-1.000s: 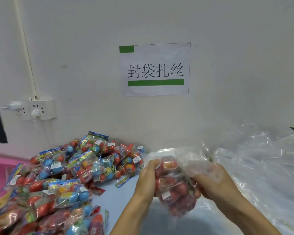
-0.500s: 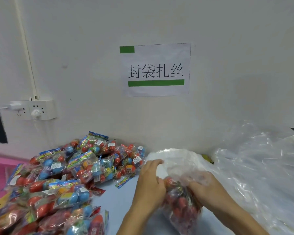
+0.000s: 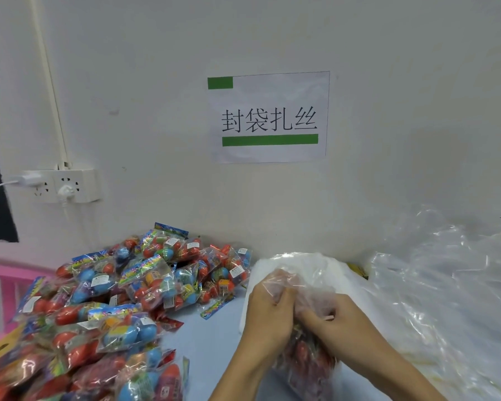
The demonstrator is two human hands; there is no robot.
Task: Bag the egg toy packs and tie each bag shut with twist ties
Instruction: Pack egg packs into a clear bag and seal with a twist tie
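A clear plastic bag (image 3: 305, 363) filled with red egg toy packs stands on the blue table in front of me. My left hand (image 3: 268, 319) grips the gathered neck of the bag from the left. My right hand (image 3: 334, 321) pinches the same neck from the right, with a thin pale strip, perhaps a twist tie (image 3: 328, 317), at its fingertips. The loose top of the bag (image 3: 298, 273) bunches up above both hands. A large heap of egg toy packs (image 3: 113, 299) in red, blue and yellow lies to the left.
A pile of empty clear bags (image 3: 446, 299) fills the right side of the table. The white wall with a paper sign (image 3: 269, 117) stands close behind. A power strip (image 3: 61, 185) hangs on the wall at left. A pink object (image 3: 0, 273) sits at far left.
The filled bag has dropped lower onto the table. Both hands have moved together from the bag's sides to its top and now squeeze the neck.
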